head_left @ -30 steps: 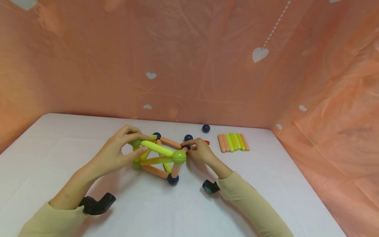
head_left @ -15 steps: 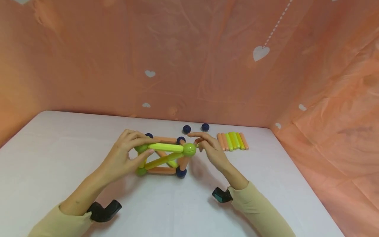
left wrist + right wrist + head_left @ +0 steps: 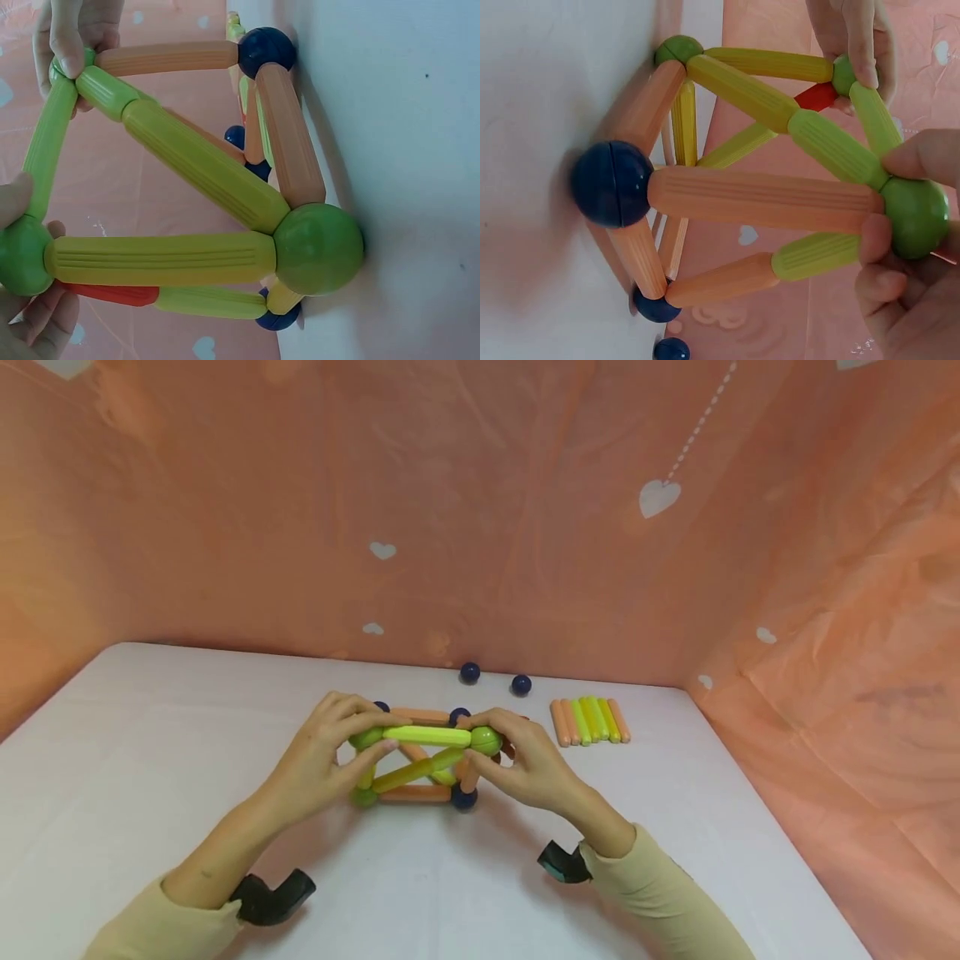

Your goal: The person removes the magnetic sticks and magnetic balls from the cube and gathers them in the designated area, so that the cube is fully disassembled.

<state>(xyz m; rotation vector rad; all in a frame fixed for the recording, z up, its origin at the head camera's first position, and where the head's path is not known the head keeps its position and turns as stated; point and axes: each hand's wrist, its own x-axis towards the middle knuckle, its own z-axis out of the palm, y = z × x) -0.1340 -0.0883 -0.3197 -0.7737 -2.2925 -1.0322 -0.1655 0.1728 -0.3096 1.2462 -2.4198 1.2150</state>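
A frame of magnetic building sticks and balls stands on the table, with green balls and dark blue balls at its corners. My left hand point(image 3: 318, 760) grips the frame's upper left green ball point(image 3: 24, 255), its fingers over the top and thumb in front. My right hand point(image 3: 536, 768) pinches the upper right green ball point(image 3: 916, 217). Between the hands runs a light green stick point(image 3: 427, 737). An orange stick point(image 3: 765, 196) goes from the right-hand ball down to a blue ball point(image 3: 611, 184). A red stick point(image 3: 817, 97) is partly hidden at the back.
Two loose dark blue balls point(image 3: 470, 672) lie behind the frame near the table's back edge. Right of it, several orange, yellow and green sticks point(image 3: 591, 722) lie side by side. An orange cloth with hearts point(image 3: 525, 527) hangs behind the white table point(image 3: 420, 885).
My right hand has left the back blue ball and taken hold of the upper right green ball. The frame has turned to face front. One loose blue ball has rolled backward.
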